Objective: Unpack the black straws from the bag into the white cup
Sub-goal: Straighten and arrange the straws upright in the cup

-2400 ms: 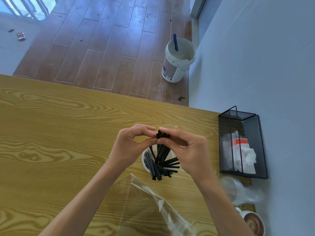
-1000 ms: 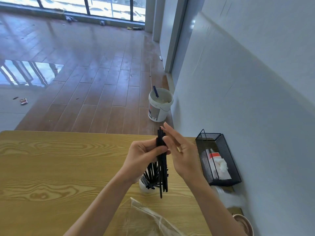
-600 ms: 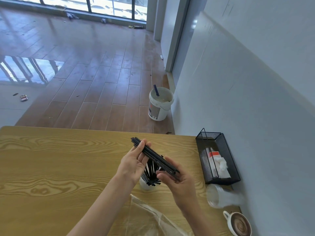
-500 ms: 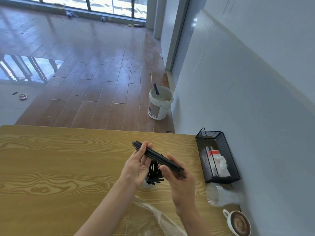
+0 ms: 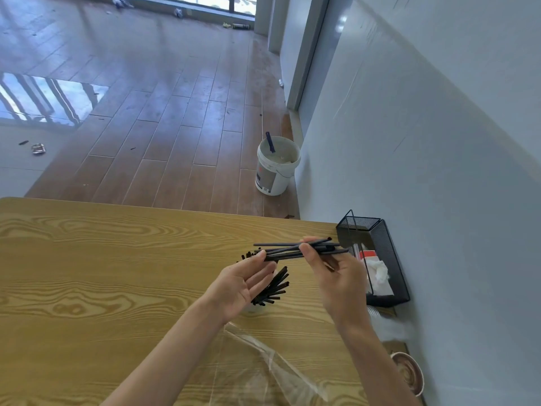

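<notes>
Nearest us, the clear bag [image 5: 263, 373] lies slack and crumpled on the table [image 5: 87, 273]; whether any straws are left in it we cannot tell; a brown-topped mug [image 5: 408, 373] sits at the right edge. Beyond the bag, our left hand [image 5: 243, 284] is spread, palm up, fingertips just touching the near end of a loose bundle [image 5: 295, 249]; our right hand [image 5: 336, 272] pinches that bundle between thumb and fingers, holding it roughly level above the table. Under the left hand stands the white cup [image 5: 251, 307], mostly hidden; a fan of black straws [image 5: 273, 287] already leans out of it. We judge the straws light, thin, fairly stiff and smooth, so they splay and slide against each other; the held ends are uneven now. Best to grip the bundle round its middle, square the ends against the open palm, then tip it upright over the cup; a loose pinch could let single straws slip out. Further right, a mesh holder [image 5: 380, 259] with napkins sits against the wall; on the floor beyond the table, a bucket [image 5: 276, 168].
</notes>
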